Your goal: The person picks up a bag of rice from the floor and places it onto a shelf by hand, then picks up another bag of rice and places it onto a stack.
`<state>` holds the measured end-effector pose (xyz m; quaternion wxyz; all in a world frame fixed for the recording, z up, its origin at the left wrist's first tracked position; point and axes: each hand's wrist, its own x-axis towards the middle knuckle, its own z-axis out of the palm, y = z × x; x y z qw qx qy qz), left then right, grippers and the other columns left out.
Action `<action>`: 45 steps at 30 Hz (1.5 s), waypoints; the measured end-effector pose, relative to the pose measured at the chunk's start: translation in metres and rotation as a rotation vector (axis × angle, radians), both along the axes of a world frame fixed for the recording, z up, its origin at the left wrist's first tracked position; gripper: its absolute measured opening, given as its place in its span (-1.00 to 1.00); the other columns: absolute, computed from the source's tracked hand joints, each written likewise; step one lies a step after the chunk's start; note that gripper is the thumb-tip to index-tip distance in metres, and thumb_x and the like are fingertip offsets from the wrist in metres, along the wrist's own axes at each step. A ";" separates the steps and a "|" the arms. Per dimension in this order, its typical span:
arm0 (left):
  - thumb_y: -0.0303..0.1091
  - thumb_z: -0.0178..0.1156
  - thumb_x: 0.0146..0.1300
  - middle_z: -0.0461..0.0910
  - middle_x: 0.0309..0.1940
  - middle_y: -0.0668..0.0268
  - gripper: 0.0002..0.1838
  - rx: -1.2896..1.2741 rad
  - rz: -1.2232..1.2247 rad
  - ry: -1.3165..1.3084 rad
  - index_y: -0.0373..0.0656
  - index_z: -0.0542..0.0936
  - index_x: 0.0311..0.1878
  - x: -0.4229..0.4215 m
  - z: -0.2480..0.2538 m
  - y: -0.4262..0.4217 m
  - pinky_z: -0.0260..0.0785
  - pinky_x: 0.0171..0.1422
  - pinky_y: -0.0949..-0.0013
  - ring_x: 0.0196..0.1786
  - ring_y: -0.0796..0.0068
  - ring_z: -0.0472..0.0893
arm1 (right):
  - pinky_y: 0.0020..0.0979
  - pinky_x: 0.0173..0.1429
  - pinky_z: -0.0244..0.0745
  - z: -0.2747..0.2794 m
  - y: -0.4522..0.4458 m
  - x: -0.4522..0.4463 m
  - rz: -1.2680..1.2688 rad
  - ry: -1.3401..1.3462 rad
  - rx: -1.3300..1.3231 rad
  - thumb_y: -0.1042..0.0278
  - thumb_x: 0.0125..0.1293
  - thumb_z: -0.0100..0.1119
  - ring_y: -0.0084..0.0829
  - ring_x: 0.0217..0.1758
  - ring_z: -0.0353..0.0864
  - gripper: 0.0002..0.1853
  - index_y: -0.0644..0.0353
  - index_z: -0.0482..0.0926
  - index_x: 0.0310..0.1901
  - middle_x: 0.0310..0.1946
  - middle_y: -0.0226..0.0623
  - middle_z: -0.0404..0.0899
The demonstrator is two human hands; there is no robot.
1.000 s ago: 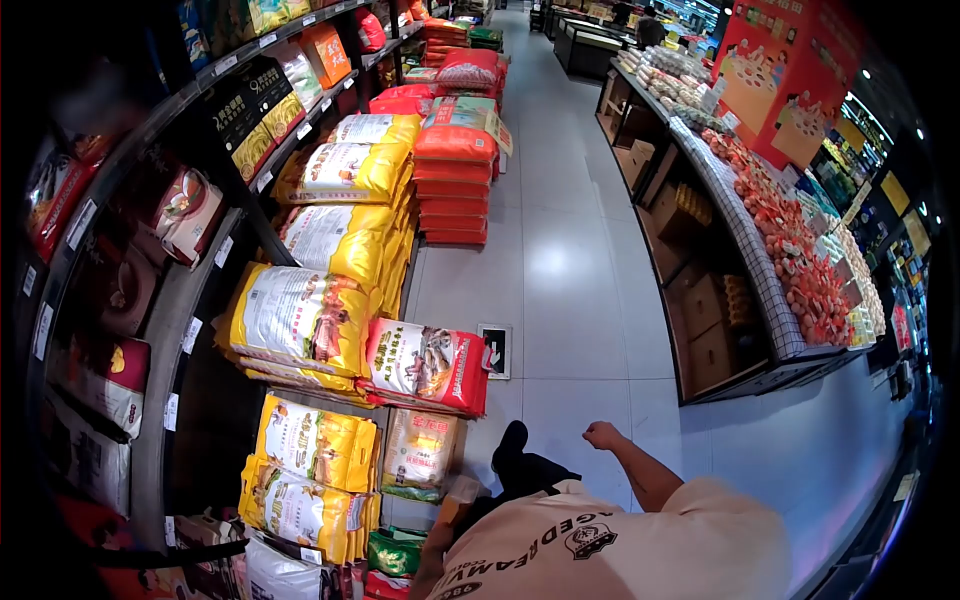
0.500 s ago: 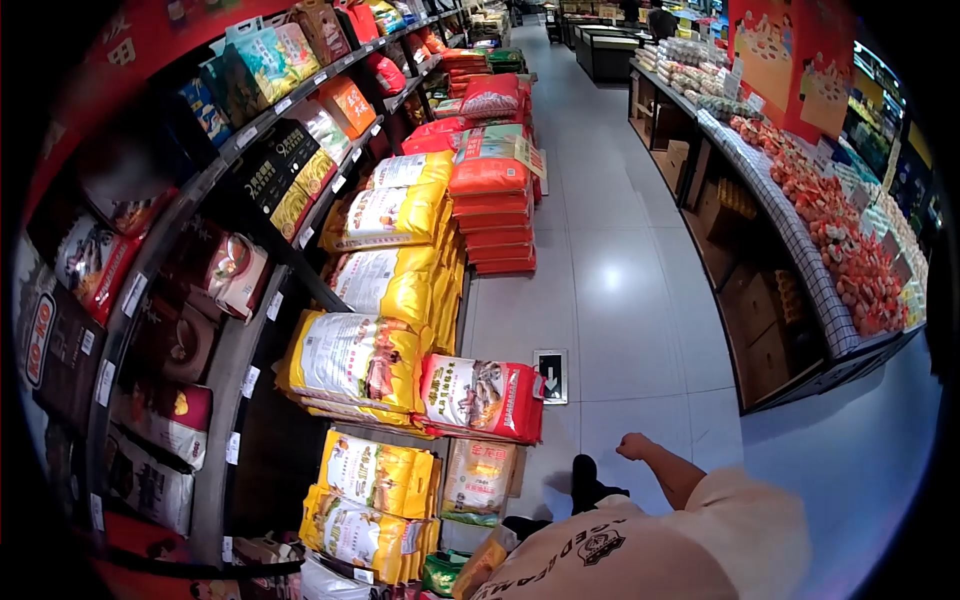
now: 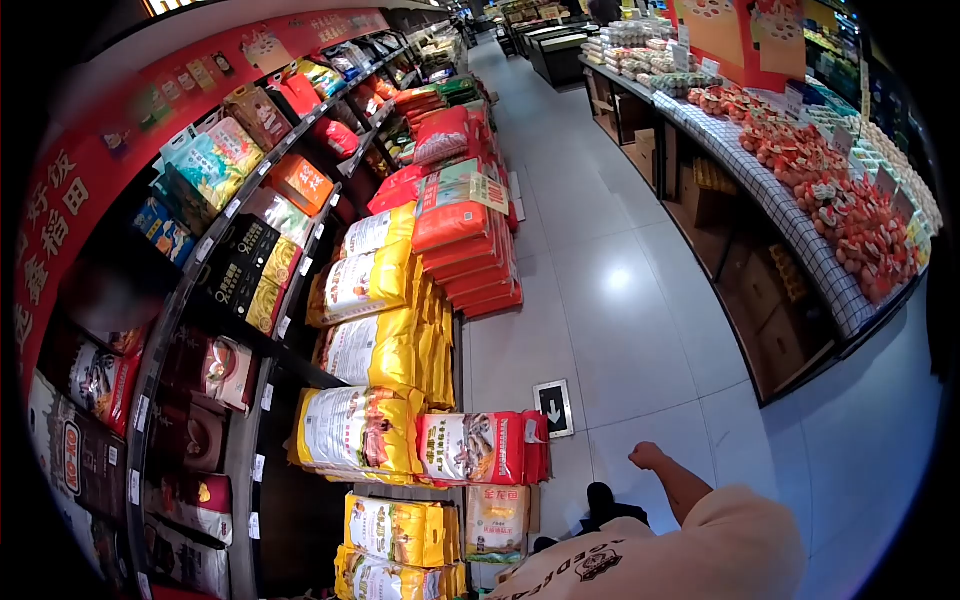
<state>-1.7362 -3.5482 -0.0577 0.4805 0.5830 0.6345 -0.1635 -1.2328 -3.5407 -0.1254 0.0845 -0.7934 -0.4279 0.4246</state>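
My right hand [image 3: 647, 456] hangs over the floor tiles at the lower middle, its fingers curled in and touching nothing; whether something small is inside cannot be made out. My left hand is out of view, on the side where my body and the shirt [image 3: 650, 550] fill the bottom edge. Left of my legs lie a red and white bag [image 3: 478, 447], a clear-fronted bag [image 3: 496, 520] below it and yellow bags [image 3: 400, 528]. A dark shoe [image 3: 600, 497] shows below the floor arrow sign [image 3: 553, 408].
Shelves [image 3: 250, 400] of packaged food line the left side. Beside them stand stacked yellow sacks [image 3: 365, 345] and red sacks [image 3: 465, 230]. A display table [image 3: 760, 190] with a checked cloth and red-netted goods [image 3: 800, 180] runs along the right. The tiled aisle [image 3: 560, 220] lies between.
The view has tilted up and shifted, so more of the upper shelves and red banner shows. The floor sign sits lower in view. My right hand stays curled at my side.
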 end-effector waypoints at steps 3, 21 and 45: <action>0.08 0.08 0.03 0.58 -0.23 0.00 -0.44 0.007 -0.053 -0.008 -0.27 0.56 -0.14 0.014 0.001 0.013 0.39 -0.11 0.24 -0.17 0.15 0.59 | -0.22 -0.07 0.47 0.000 -0.030 0.042 -0.156 0.042 -0.158 0.17 -0.01 0.03 -0.09 -0.22 0.57 -0.67 0.28 0.62 -0.43 -0.39 0.01 0.59; 0.10 0.10 -0.01 0.58 -0.20 0.02 -0.44 -0.027 -0.641 -0.136 -0.23 0.58 -0.15 0.033 -0.110 0.056 0.39 -0.06 0.25 -0.12 0.15 0.58 | -0.39 -0.51 0.51 0.045 -0.205 0.008 -0.652 0.193 -0.153 0.17 0.13 0.10 -0.39 -0.54 0.59 -0.68 0.30 0.54 -0.25 -0.46 -0.21 0.59; -0.07 0.10 -0.02 0.55 -0.13 0.01 -0.57 0.061 -0.506 0.017 -0.16 0.58 -0.16 0.172 -0.014 0.132 0.34 0.04 0.25 -0.03 0.16 0.54 | -0.29 -0.33 0.52 -0.011 -0.078 0.143 -0.690 0.200 0.097 0.17 0.05 0.06 -0.27 -0.54 0.60 -0.69 0.28 0.61 -0.40 -0.58 -0.09 0.59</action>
